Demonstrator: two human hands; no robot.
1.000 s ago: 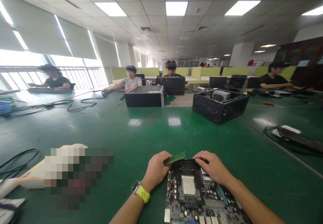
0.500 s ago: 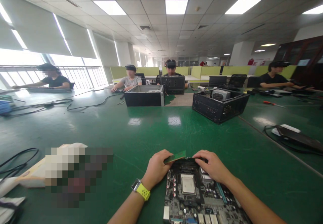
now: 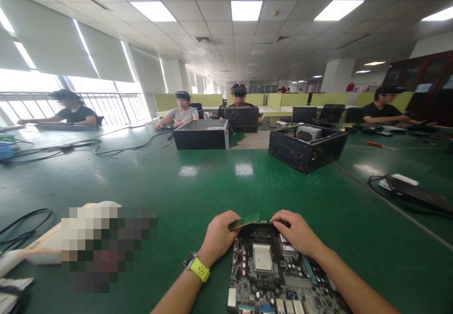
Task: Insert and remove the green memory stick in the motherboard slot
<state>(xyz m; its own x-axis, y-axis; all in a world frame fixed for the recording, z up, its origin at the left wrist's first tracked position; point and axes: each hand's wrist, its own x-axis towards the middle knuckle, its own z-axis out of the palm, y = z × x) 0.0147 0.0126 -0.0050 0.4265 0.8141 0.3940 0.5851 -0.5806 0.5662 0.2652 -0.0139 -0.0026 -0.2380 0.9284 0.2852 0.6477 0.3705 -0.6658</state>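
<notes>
A dark motherboard (image 3: 279, 276) lies in front of me, with a square silver processor (image 3: 263, 258) seated near its middle. In my left hand (image 3: 220, 236) a green memory stick (image 3: 249, 220) is pinched between thumb and fingers, held tilted over the board's far left edge. My right hand (image 3: 295, 233) is closed at the far edge of the board, fingers bent over it and thumb on the near side, beside the memory slots (image 3: 264, 227). The fingertips of the right hand are partly hidden. A watch with a yellow strap (image 3: 198, 267) is on my left wrist.
Two computer cases stand further back, a black one (image 3: 306, 148) at right and another (image 3: 201, 134) at left. Co-workers sit across the green table (image 3: 198, 182). Cables (image 3: 24, 229) and a pale bag (image 3: 46, 245) lie left; a dark power adapter-like box (image 3: 417, 193) and a screwdriver (image 3: 382, 145) lie right.
The view has shifted very slightly. Both hands keep almost the same position, with the memory stick still in the left one.
</notes>
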